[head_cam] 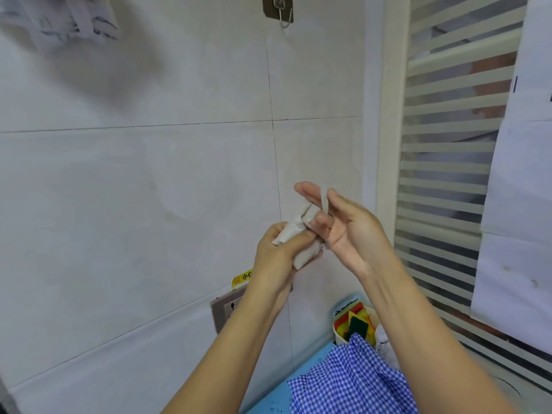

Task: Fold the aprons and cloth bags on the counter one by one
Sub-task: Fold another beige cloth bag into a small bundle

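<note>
- Your left grip (277, 249) is clenched around a small, tightly rolled beige cloth bundle (291, 233). It holds the bundle in the air at chest height in front of a pale tiled wall (134, 174), well above the bench.
- The bundle's long axis stands roughly upright, leaning slightly to your right. Both ends poke out of your fist.
- A narrow beige strap (324, 200) rises from the bundle's upper end. It passes between the thumb and forefinger of your right grip (343, 228), which seem to pinch it. The other fingers are half curled against the top of the bundle.
- The right grip is just beside the bundle, on its right and slightly higher. It is therefore the nearer hand for winding or tucking the strap, which is probably the next move.
- The bundle looks like matte woven fabric, soft and creased, probably a cloth bag.
- Low on the right, a crumpled blue-and-white checked cloth (349, 383) lies on the blue bench (265, 406), not yet folded. It looks thin and limp.
</note>
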Motion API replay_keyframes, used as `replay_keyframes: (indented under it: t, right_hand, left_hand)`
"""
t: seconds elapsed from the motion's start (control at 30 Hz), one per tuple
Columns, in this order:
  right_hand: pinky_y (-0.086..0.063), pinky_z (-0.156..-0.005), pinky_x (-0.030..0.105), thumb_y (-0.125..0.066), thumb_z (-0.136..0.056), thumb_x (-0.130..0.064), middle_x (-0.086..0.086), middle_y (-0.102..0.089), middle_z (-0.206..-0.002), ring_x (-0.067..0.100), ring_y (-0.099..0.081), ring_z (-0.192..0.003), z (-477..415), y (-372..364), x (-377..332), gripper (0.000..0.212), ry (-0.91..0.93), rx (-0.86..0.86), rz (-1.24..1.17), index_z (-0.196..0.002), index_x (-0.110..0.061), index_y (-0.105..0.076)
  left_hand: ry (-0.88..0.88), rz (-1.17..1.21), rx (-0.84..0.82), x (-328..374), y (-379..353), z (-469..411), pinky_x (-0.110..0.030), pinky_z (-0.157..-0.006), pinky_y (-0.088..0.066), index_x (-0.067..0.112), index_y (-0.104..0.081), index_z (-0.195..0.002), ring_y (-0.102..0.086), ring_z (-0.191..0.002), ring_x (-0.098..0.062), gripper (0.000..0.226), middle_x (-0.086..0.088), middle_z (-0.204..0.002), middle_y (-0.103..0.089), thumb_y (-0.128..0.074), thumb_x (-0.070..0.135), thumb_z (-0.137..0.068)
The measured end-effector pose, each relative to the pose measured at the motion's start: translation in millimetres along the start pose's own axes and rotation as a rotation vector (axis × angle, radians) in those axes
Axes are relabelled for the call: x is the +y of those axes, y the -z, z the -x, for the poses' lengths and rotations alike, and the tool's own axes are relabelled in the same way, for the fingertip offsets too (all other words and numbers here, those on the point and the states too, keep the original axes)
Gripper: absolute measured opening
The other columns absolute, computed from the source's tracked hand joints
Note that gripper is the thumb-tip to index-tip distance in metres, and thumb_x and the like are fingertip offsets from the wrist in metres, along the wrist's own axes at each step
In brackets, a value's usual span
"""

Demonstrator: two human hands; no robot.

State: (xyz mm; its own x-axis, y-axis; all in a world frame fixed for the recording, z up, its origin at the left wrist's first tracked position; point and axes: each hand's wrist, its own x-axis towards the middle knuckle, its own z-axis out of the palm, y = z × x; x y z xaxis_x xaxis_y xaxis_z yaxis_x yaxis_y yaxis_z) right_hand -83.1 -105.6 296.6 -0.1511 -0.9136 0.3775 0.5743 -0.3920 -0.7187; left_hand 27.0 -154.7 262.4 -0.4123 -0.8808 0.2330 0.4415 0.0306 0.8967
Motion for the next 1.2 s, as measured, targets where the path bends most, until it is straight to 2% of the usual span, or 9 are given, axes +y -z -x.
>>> replay_keyframes:
  t: [0.13,0.33,0.53,0.63,0.77,0.9,1.0,1.1,1.2]
  right_hand:
    - [-0.05,-0.05,0.018,-0.045,-0.098,-0.017,0.004,-0.063,-0.068,0.007,-0.046,-0.043,4,8,-3,0.025,0.004,0.049,0.092,-0.098,-0.002,-0.065]
    - [-0.04,-0.044,0.019,-0.056,-0.086,-0.02,0.003,-0.047,-0.044,0.008,-0.036,-0.035,15,27,-5,0.019,-0.08,0.008,0.294,-0.087,-0.005,-0.069]
    - [-0.053,-0.056,0.019,-0.064,-0.074,-0.017,0.007,-0.064,-0.06,0.012,-0.059,-0.05,19,53,-30,0.015,-0.357,-0.067,0.679,-0.077,-0.003,-0.07]
    - [-0.05,-0.052,0.019,-0.063,-0.08,-0.012,0.004,-0.057,-0.054,0.011,-0.053,-0.048,23,60,-23,0.012,-0.453,-0.036,0.67,-0.074,-0.004,-0.07]
    - [-0.047,-0.053,0.021,-0.057,-0.091,-0.011,0.003,-0.053,-0.051,0.013,-0.048,-0.048,32,61,-6,0.02,-0.326,-0.01,0.802,-0.074,-0.004,-0.064]
    - [-0.047,-0.049,0.02,-0.06,-0.089,-0.011,0.003,-0.056,-0.053,0.011,-0.051,-0.047,37,64,-3,0.017,-0.399,0.105,0.69,-0.075,-0.002,-0.063]
    - [-0.047,-0.046,0.016,-0.069,-0.084,-0.013,0.002,-0.061,-0.054,0.007,-0.055,-0.045,39,68,2,0.013,-0.449,0.195,0.732,-0.076,-0.002,-0.068]
    - [-0.048,-0.048,0.016,-0.073,-0.081,-0.011,0.006,-0.063,-0.059,0.009,-0.056,-0.047,38,74,4,0.015,-0.43,0.265,0.923,-0.078,0.002,-0.068]
    - [-0.046,-0.052,0.019,-0.072,-0.078,-0.005,0.011,-0.062,-0.072,0.012,-0.051,-0.054,49,86,1,0.016,-0.496,0.215,1.275,-0.091,0.005,-0.068]
  left_hand:
    - [0.0,0.047,-0.107,-14,-1,-1,-0.047,-0.085,-0.052,0.0,-0.053,-0.122,-0.064,-0.105,-0.031,0.069,-0.019,-0.116,-0.064,-0.073,0.028,-0.062]
    - [-0.028,-0.154,-0.185,-22,-5,11,-0.036,-0.082,-0.054,0.006,-0.069,-0.104,-0.066,-0.094,-0.023,0.038,-0.016,-0.101,-0.071,-0.077,0.028,-0.075]
    - [-0.241,-0.582,-0.242,-34,4,18,-0.014,-0.056,-0.042,0.011,-0.076,-0.082,-0.055,-0.065,0.0,0.005,0.004,-0.073,-0.067,-0.071,0.009,-0.081]
    - [-0.358,-0.752,-0.312,-41,10,17,-0.013,-0.054,-0.037,0.025,-0.068,-0.065,-0.05,-0.059,0.004,0.017,0.014,-0.063,-0.06,-0.068,0.012,-0.077]
    - [-0.398,-0.929,-0.392,-49,19,14,-0.015,-0.05,-0.027,0.034,-0.041,-0.048,-0.041,-0.052,-0.001,0.046,0.014,-0.048,-0.045,-0.065,0.016,-0.083]
    - [-0.526,-0.927,-0.401,-60,23,16,-0.018,-0.05,-0.025,0.032,-0.036,-0.053,-0.038,-0.052,-0.005,0.033,0.012,-0.052,-0.042,-0.052,0.036,-0.081]
    - [-0.615,-0.922,-0.373,-71,28,17,-0.019,-0.049,-0.024,0.01,-0.044,-0.054,-0.035,-0.051,-0.005,0.041,0.008,-0.053,-0.039,-0.05,0.035,-0.085]
    - [-0.629,-0.904,-0.348,-72,28,22,-0.017,-0.049,-0.026,0.005,-0.052,-0.057,-0.039,-0.053,-0.004,0.042,0.006,-0.056,-0.044,-0.05,0.035,-0.087]
    - [-0.656,-0.753,-0.271,-46,22,25,-0.014,-0.049,-0.028,0.022,-0.053,-0.055,-0.04,-0.054,0.001,0.033,0.012,-0.056,-0.043,-0.053,0.033,-0.086]
